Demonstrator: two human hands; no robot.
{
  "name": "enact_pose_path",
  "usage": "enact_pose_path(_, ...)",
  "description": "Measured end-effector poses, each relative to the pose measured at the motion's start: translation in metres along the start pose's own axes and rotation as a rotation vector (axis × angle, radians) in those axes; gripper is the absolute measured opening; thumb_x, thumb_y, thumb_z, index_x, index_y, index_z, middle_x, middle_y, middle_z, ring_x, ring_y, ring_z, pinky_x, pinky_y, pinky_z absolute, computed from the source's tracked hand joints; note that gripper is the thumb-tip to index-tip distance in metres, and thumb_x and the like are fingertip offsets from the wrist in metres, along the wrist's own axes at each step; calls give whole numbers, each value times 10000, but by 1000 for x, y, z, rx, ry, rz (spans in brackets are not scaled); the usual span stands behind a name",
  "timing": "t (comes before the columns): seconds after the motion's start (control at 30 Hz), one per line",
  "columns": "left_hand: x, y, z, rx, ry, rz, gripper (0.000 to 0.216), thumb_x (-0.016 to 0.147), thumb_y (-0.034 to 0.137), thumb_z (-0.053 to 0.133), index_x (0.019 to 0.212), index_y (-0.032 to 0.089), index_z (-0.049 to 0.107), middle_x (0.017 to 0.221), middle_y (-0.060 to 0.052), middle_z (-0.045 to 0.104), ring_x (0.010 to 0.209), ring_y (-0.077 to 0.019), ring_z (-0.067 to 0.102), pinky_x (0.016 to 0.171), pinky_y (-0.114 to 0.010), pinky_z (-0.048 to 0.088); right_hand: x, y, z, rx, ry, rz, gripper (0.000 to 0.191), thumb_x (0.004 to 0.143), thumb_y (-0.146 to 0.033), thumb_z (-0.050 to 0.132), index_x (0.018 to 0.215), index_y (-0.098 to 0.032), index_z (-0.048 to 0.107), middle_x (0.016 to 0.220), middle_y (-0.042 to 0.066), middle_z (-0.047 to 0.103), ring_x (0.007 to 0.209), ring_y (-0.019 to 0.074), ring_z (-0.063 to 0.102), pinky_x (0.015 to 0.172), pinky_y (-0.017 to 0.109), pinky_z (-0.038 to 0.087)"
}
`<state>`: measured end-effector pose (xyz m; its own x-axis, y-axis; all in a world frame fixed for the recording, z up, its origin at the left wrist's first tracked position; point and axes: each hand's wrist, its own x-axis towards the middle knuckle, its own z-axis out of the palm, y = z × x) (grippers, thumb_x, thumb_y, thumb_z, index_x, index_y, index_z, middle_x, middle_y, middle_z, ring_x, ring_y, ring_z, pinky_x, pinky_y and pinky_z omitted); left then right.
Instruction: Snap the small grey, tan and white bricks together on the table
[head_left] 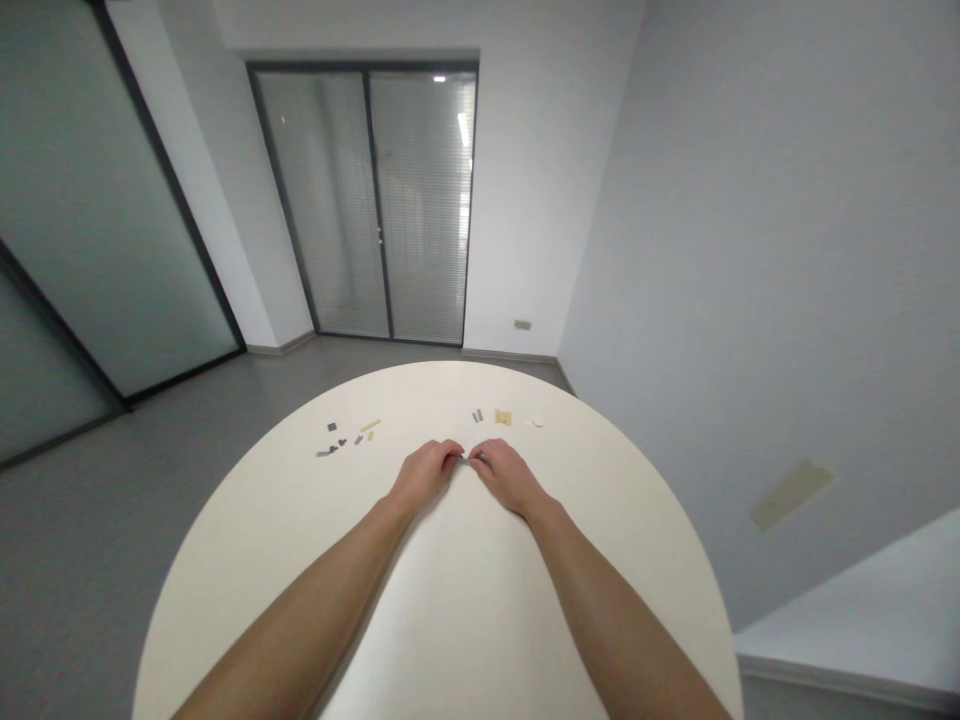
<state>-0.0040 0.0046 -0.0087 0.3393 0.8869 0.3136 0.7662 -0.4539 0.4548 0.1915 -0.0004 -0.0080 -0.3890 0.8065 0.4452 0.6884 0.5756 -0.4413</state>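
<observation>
My left hand [427,475] and my right hand [508,474] meet near the middle of the round white table [450,620]. Both are closed, with fingertips pinching a small grey piece [463,460] between them. Most of that piece is covered by the fingers, so its exact kind is hard to make out. Just beyond my right hand lie two small grey strips [478,416], a tan square piece [503,418] and small white pieces [534,423].
Left of my hands are scattered a long yellow strip [371,425], a dark square piece [332,427], a grey strip [323,454] and several other small bits. Past the table's far edge stand glass doors [420,210]. A wall [750,250] rises on the right.
</observation>
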Motion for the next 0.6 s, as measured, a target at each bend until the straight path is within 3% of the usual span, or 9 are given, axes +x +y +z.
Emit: enact_pose_path(0.6, -2, -1, 0, -32, 23, 11, 260, 944, 251, 443, 1083, 261, 663, 998, -31, 705, 914, -184, 632, 786, -279, 465, 3, 2, 3, 6, -26, -54, 162, 900, -167, 572, 1013, -203, 682, 1012, 47, 705, 989, 187, 595, 911, 325, 438)
